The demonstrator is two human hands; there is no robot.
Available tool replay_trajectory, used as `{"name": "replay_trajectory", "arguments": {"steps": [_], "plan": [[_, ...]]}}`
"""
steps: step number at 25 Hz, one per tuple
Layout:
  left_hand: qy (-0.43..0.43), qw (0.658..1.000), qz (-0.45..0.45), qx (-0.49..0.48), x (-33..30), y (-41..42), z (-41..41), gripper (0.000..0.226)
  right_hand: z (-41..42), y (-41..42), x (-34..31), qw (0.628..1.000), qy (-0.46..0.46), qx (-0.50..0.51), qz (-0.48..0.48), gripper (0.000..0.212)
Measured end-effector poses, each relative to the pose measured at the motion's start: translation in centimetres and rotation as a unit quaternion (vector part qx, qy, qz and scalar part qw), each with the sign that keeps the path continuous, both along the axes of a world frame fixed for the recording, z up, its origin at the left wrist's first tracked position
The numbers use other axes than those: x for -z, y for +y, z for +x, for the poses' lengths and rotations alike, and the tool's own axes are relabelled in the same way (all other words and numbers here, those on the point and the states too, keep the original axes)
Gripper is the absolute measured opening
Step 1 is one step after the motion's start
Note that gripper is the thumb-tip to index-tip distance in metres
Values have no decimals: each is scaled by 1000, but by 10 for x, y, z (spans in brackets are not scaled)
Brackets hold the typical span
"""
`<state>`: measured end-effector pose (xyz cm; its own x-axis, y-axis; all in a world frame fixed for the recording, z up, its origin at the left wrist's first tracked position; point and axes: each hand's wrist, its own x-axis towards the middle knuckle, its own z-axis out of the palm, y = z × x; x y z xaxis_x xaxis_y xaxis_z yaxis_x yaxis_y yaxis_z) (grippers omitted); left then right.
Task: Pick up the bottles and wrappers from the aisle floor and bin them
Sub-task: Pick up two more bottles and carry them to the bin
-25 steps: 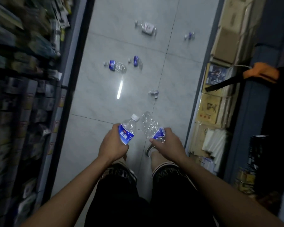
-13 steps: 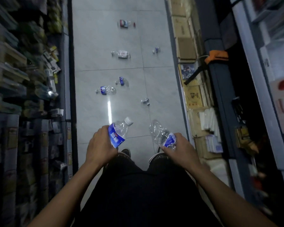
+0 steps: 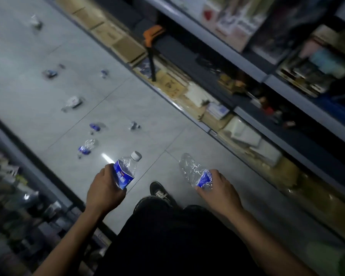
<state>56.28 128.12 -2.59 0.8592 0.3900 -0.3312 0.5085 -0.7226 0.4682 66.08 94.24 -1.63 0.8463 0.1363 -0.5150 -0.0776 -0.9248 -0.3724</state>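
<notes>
Grey tiled floor (image 3: 48, 56) running diagonally through the view, between two runs of shelving. Right shelving (image 3: 247, 62) stacked with boxes and packets, blurred; left shelving (image 3: 12, 196) dark and smeared, contents unreadable. Black trousers filling the lower middle, one dark shoe (image 3: 160, 193) planted on the tiles between the hands. Orange-handled tool (image 3: 151, 36) hung from the right shelf edge, black shaft angled down to the floor boxes.

Left hand (image 3: 104, 193) wrapped round a capped bottle (image 3: 126, 171), blue label against the palm, white cap pointing up and away. Right hand (image 3: 217, 191) closed on a crushed bottle (image 3: 195, 174), gripped at its blue-labelled end, clear crumpled body sticking out ahead.

Litter scattered further up the aisle, all apart from both hands: floor bottle (image 3: 87, 147) with a blue label, nearest, just ahead of the left hand; blue scrap (image 3: 95, 126) beyond it; small wrapper (image 3: 134, 126) to its right; white-labelled bottle (image 3: 73, 102) further on; more bits (image 3: 49, 73) and a blue speck (image 3: 104, 72) beyond, too blurred to name; pale piece (image 3: 36, 22) farthest, near the top left.
</notes>
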Motion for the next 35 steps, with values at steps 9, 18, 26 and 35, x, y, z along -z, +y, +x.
{"name": "replay_trajectory", "arguments": {"steps": [9,18,26,35], "plan": [[-72,932,39,354,-33,-205,63,50,-189,-189,-2,934,-85,347,22,67],[-40,809,3,586,-34,-409,-6,61,-391,-279,16,771,-55,628,97,58],[4,752,22,658,-15,-527,25,64,-390,-348,24,703,-51,704,92,72],[0,603,-10,798,-4,-755,70,73,-410,-436,18,572,-40,817,58,68]]}}
